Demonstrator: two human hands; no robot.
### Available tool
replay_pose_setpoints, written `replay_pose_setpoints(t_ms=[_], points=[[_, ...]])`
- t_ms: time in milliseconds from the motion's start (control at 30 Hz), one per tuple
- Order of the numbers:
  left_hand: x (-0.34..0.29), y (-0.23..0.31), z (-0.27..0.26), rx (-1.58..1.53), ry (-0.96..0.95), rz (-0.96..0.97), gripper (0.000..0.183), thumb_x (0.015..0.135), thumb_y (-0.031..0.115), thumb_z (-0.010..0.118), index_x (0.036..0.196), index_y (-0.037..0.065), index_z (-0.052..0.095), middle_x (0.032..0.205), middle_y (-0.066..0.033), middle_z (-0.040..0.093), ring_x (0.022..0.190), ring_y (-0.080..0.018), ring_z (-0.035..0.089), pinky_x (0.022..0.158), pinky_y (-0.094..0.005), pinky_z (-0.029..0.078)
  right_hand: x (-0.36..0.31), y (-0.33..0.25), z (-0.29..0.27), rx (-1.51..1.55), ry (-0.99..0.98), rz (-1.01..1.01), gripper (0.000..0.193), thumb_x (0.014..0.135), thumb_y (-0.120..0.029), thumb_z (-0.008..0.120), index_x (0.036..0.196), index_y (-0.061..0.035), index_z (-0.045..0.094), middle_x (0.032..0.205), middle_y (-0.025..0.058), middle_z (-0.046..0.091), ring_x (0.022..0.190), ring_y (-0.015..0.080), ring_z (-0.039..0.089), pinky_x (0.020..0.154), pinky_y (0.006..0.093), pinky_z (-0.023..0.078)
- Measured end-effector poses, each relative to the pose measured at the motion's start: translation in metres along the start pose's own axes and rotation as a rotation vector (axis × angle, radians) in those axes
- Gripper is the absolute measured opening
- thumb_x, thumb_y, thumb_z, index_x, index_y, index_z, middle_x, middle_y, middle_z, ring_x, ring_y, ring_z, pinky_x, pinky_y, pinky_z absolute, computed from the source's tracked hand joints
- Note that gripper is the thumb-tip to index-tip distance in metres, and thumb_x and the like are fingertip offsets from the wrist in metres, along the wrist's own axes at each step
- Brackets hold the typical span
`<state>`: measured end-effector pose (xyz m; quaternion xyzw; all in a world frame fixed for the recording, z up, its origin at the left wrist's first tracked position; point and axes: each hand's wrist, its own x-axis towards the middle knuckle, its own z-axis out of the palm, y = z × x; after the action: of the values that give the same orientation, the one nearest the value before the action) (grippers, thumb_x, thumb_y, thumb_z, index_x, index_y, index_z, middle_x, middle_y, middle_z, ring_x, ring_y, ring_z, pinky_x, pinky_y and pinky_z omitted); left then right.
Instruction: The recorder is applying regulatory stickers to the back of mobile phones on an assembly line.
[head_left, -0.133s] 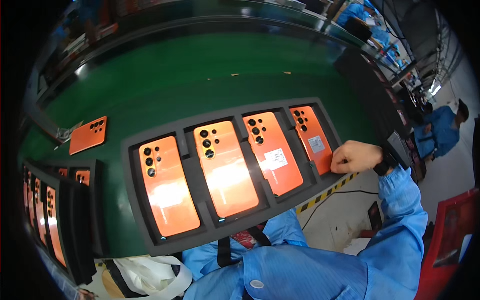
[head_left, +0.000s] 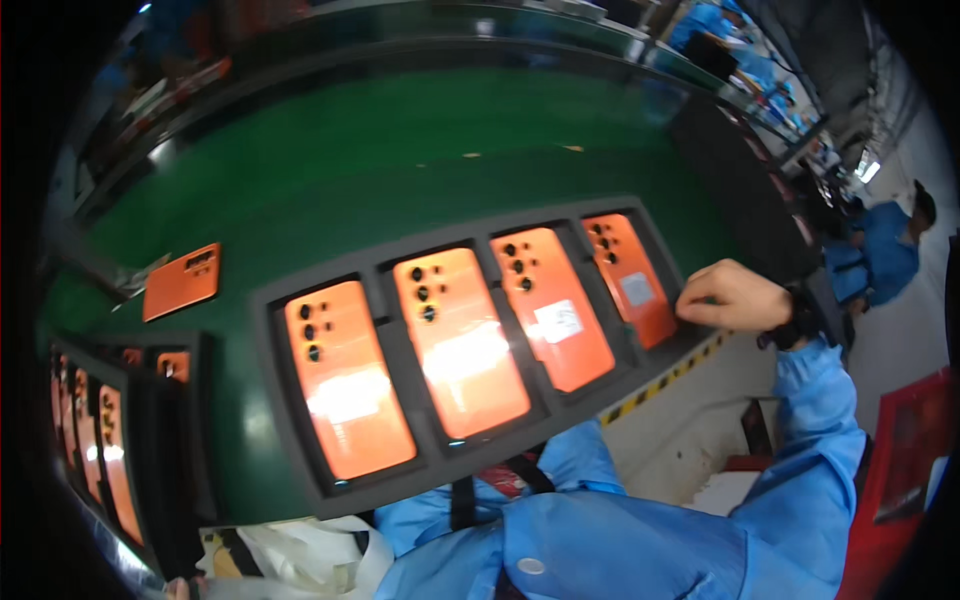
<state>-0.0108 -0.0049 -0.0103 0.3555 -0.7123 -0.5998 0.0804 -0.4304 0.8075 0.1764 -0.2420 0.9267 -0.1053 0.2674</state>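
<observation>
A dark foam tray (head_left: 430, 465) lies slantwise on the green work surface and holds several orange phones, camera side up, each in its own slot. The two at the right, a labelled phone (head_left: 555, 310) and the rightmost phone (head_left: 632, 285), carry white stickers. At the tray's right edge, beside the rightmost phone, is my right hand (head_left: 735, 297), its fingers curled in. What they hold, if anything, is hidden. Only a bit of my left hand (head_left: 180, 588) shows at the lower left rim, next to white material; its fingers cannot be made out.
A loose orange phone (head_left: 182, 285) lies on the green surface (head_left: 380, 130) at the left. Below it, more trays (head_left: 165, 470) with orange phones stand at the near left. Yellow-black tape (head_left: 665, 378) runs along the edge. A person (head_left: 885, 250) in blue is at the far right.
The whole view has shifted slightly and blurred, with the tray and phones appearing a little lower and to the right. My right hand stays curled by the tray's right edge.
</observation>
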Motion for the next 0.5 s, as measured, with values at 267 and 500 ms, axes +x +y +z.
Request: replay_pose_setpoints(t_ms=[267,500], points=[[-0.028,0.071,0.149,-0.849,-0.289,0.290,0.079,0.080,0.072,0.032,0.101,-0.001,0.054,0.083,-0.0252,0.057,0.061,-0.0356,0.057,0.057,-0.0490,0.049,0.114,-0.122,-0.034,-0.131,0.335,-0.578,0.017,0.077,-0.006,0.055,0.089,0.0040,0.059,0.087,0.0162,0.060,0.081,0.0322,0.059,0.071,0.0379,0.047],[-0.055,0.061,0.179,-0.874,-0.373,-0.072,0.033,0.090,0.028,0.045,0.115,0.007,0.045,0.100,-0.0345,0.054,0.056,-0.0333,0.063,0.042,-0.0328,0.050,0.292,-0.288,0.025,0.109,0.108,-0.940,0.033,0.086,-0.023,0.049,0.096,0.0058,0.060,0.092,0.0201,0.062,0.087,0.0334,0.059,0.079,0.0406,0.046]])
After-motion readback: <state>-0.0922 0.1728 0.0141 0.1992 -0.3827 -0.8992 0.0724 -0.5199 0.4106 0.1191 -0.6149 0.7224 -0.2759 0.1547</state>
